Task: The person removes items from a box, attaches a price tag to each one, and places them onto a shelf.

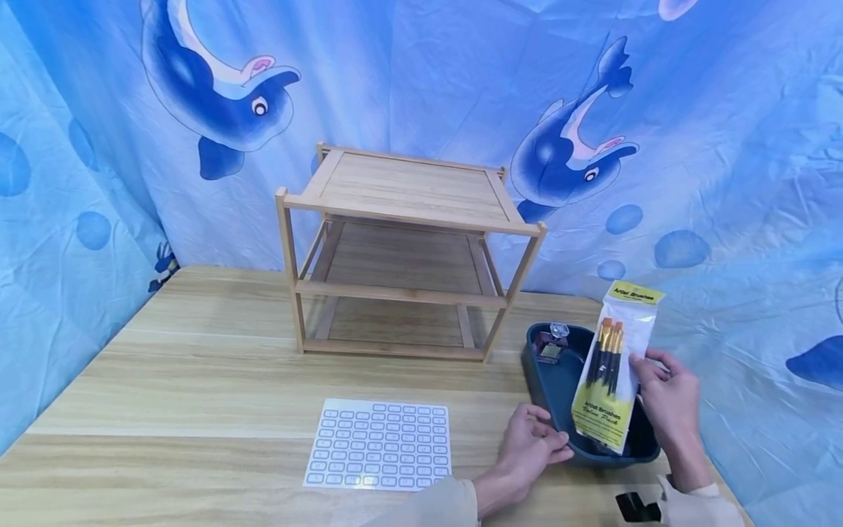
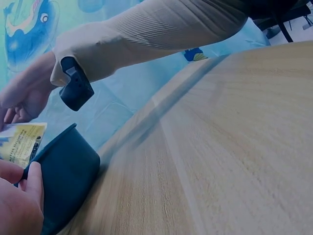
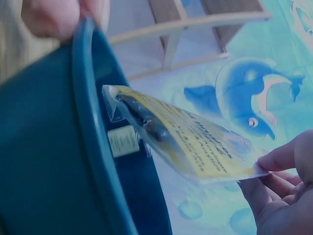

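Observation:
A clear and yellow pack of artist brushes (image 1: 609, 373) hangs tilted over a dark teal basin (image 1: 541, 388). My right hand (image 1: 668, 399) pinches the pack by its right edge between thumb and fingers. In the right wrist view, the lower end of the pack (image 3: 181, 134) reaches over the basin's rim (image 3: 85, 98). My left hand (image 1: 530, 446) grips the basin's near left rim, and its thumb and fingers show there in the left wrist view too. Inside the basin, at the far end, sits a small dark bottle (image 1: 549, 345) with a clear faceted stopper. The pack hides part of the basin's inside.
A wooden rack with shelves (image 1: 402, 293) stands at the back of the table (image 1: 165, 410). Left of my left hand lies a white keyboard-like panel (image 1: 378, 444) with rows of outlined keys. A blue dolphin-printed curtain (image 1: 441, 88) hangs behind and along both sides.

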The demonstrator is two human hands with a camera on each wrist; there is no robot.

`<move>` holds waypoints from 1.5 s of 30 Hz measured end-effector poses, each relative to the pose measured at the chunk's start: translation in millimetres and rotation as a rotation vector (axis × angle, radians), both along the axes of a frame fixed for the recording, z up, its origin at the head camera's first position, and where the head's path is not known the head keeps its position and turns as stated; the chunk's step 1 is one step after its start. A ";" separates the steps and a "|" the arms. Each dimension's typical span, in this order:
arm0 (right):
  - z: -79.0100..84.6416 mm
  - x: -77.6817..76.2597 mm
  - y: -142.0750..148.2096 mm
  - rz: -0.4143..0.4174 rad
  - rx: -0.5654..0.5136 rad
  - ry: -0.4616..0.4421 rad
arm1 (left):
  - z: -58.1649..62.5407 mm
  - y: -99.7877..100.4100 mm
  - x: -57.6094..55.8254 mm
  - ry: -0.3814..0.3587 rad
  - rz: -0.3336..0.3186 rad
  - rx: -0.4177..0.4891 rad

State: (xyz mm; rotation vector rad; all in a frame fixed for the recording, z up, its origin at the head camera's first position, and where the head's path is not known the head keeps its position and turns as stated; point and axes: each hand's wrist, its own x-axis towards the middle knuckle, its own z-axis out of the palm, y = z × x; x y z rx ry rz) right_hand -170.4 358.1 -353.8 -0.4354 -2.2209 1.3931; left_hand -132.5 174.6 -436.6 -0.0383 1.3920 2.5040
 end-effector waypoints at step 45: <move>-2.4 19.0 -51.7 0.267 -0.079 -0.006 | -11.2 -67.6 -7.6 0.182 0.029 -0.082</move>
